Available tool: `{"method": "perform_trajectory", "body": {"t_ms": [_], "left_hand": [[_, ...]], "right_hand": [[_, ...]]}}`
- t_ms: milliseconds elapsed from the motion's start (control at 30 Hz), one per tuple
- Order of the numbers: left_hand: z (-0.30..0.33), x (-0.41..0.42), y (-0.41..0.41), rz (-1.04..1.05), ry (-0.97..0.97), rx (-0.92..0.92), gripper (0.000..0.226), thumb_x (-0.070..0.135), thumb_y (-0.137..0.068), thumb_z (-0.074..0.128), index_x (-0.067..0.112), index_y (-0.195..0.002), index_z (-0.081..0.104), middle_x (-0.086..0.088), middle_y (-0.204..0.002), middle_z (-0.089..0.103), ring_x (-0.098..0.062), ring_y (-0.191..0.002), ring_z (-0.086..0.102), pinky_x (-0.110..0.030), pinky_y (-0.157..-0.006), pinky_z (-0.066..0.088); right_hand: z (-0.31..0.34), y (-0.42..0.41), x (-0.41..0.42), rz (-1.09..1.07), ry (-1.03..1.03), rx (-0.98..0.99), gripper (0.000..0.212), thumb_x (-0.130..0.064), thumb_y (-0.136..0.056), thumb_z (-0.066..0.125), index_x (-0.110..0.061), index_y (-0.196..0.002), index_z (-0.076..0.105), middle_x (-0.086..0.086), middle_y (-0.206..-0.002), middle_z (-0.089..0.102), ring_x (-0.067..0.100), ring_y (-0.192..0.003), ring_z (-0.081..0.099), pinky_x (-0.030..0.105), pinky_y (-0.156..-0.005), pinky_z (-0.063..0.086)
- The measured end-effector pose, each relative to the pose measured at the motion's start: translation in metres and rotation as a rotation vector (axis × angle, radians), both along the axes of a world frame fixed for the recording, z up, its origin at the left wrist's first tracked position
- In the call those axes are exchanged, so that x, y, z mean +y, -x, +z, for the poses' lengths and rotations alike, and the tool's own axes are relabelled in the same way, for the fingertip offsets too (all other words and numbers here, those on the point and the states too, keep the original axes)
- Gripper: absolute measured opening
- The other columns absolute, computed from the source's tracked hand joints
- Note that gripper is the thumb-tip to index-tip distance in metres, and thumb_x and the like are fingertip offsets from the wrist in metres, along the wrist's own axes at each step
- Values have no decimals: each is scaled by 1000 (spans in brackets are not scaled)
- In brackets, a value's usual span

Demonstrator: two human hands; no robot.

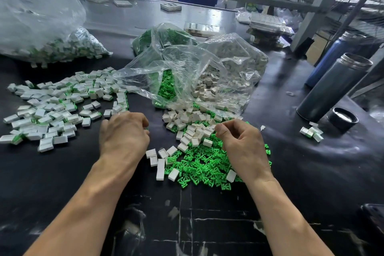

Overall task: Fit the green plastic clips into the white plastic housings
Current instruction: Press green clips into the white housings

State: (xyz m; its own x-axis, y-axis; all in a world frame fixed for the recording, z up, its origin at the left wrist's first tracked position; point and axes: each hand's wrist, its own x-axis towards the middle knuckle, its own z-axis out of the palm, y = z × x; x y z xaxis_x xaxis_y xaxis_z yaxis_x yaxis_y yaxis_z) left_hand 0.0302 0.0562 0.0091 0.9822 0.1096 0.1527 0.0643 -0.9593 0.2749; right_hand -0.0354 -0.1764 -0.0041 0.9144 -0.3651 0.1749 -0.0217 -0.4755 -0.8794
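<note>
Your left hand hovered knuckles-up over the black bench, its fingers curled under; a speck of green showed at the fingertips, but whether they held a part could not be told. Your right hand hung over the loose pile, thumb and forefinger drawn together as if pinching, though nothing could be made out between them. The green clips lay heaped just under that hand, with the white housings scattered on and beside them, both spilling from a clear plastic bag. Finished pieces lay spread to the left, well apart from the raw stock. These parts look light, stiff and smooth, likely to skate on the bench, so each housing is probably best taken by its long sides with the open end facing the clip, and each clip by its flat back.
</note>
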Motion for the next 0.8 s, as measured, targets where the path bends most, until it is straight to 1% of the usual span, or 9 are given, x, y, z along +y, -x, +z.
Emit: {"method": "perform_trajectory", "body": {"t_ms": [167, 267, 367, 433, 533, 600, 733, 800], "left_hand": [[-3, 8, -5, 63, -42, 17, 16, 31, -91, 72, 34, -107, 72, 1, -118, 68, -27, -118, 57, -39, -99, 38], [-2, 15, -8, 106, -77, 34, 20, 29, -92, 70, 33, -111, 73, -3, -123, 66, -29, -120, 56, -41, -101, 39], [-2, 16, -8, 105, -56, 23, 26, 27, -93, 69, 31, -119, 70, -7, -127, 62, -32, -122, 53, -44, -104, 37], [-3, 11, -6, 51, 10, -42, 27, 26, -93, 71, 27, -120, 70, -8, -124, 62, -32, -120, 55, -45, -104, 39], [-7, -1, -1, -108, 192, -127, 27, 25, -94, 72, 22, -120, 71, -6, -118, 63, -27, -114, 59, -42, -102, 45], [-10, -10, 2, -199, 265, -123, 30, 23, -95, 69, 22, -125, 67, -3, -125, 61, -24, -119, 56, -41, -106, 44], [-18, -22, 2, -304, 262, -58, 49, 12, -100, 58, 24, -147, 51, 0, -149, 51, -22, -136, 46, -42, -115, 32], [-21, -24, 1, -346, 235, -34, 54, 7, -99, 55, 25, -150, 48, 1, -148, 53, -23, -134, 47, -43, -113, 34]], "right_hand": [[1, 1, 0, 11, 76, 27, 20, -38, -96, 71, -27, -79, 71, -16, -64, 64, 0, -59, 56, 20, -59, 43], [1, 2, -3, 1, 143, 49, 15, -38, -95, 71, -28, -83, 71, -16, -68, 64, 1, -64, 56, 27, -65, 46], [2, 3, -7, -1, 233, 99, 10, -38, -95, 71, -31, -89, 73, -18, -75, 60, 4, -72, 56, 28, -71, 45], [4, 4, -9, -3, 309, 132, 7, -39, -94, 72, -32, -91, 74, -21, -85, 62, 6, -81, 59, 29, -79, 48], [7, 5, -12, -8, 397, 190, 5, -41, -94, 73, -36, -97, 73, -20, -99, 63, 6, -91, 59, 34, -89, 52], [10, 4, -11, -17, 437, 227, 13, -44, -94, 72, -38, -106, 71, -16, -109, 62, 11, -99, 62, 37, -95, 51], [12, 3, -9, -37, 494, 264, 25, -45, -97, 68, -39, -121, 66, -11, -126, 58, 15, -117, 59, 37, -102, 45], [12, 2, -8, -35, 532, 286, 26, -45, -98, 66, -38, -123, 66, -10, -130, 56, 16, -124, 55, 37, -104, 43]]}}
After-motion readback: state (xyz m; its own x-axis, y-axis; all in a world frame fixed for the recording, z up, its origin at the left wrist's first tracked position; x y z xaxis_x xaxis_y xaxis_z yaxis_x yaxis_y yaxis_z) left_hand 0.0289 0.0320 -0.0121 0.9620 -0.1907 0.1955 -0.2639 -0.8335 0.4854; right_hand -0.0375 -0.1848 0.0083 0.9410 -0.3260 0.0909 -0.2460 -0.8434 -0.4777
